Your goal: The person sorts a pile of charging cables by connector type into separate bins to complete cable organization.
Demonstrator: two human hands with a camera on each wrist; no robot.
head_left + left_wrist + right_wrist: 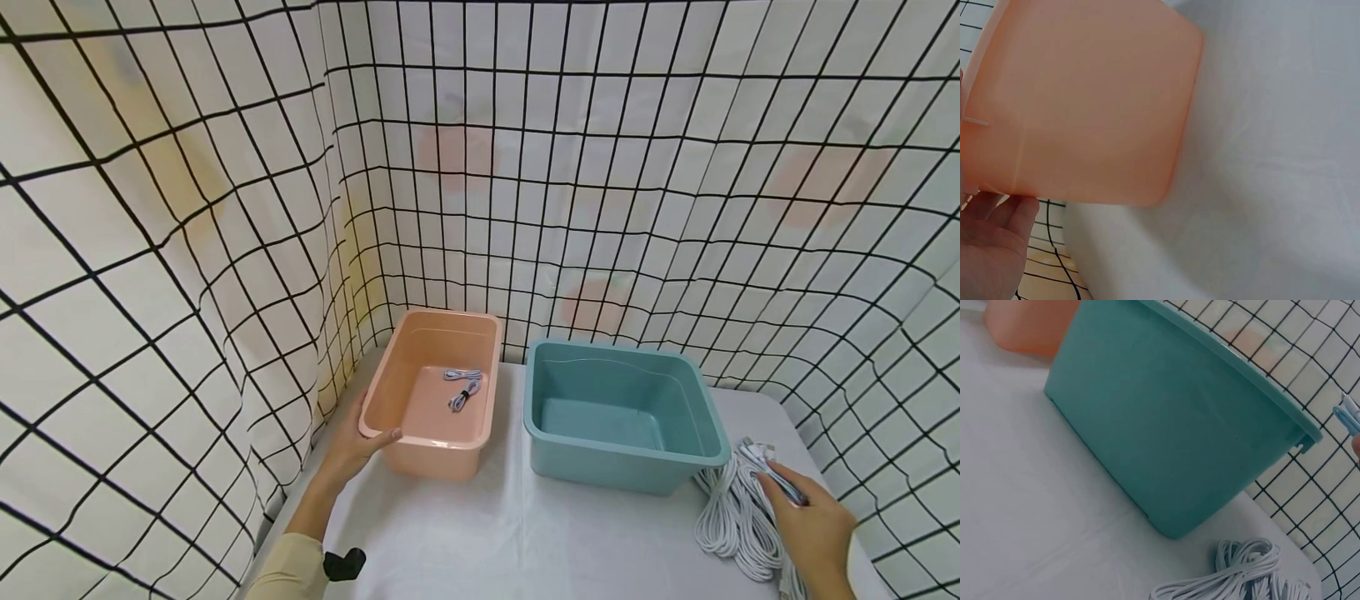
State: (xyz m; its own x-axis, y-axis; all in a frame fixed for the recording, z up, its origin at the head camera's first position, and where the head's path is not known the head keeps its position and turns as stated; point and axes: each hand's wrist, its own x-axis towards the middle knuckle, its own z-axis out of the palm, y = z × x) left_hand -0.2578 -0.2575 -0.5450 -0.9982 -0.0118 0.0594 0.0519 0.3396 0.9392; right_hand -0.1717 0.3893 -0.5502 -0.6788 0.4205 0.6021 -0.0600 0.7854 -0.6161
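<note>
My left hand (352, 442) grips the near left corner of an orange plastic bin (431, 457), thumb over the rim and fingers against the outside. Inside that bin lie two small bundled cables (465, 395), one with a dark tie. At the right, my right hand (813, 529) pinches a bundled grey-white cable (786, 483) between thumb and fingers, above a heap of coiled white cables (731, 517). In the right wrist view, a loop of the held cable (1349, 419) shows at the right edge, with most of the hand out of frame.
A teal bin (607, 462) stands right of the orange one, with a gap between them; nothing shows inside it. The heap of cables lies by its near right corner. Black grid netting (555, 167) over white sheeting encloses the white-covered table (480, 542) behind and at both sides.
</note>
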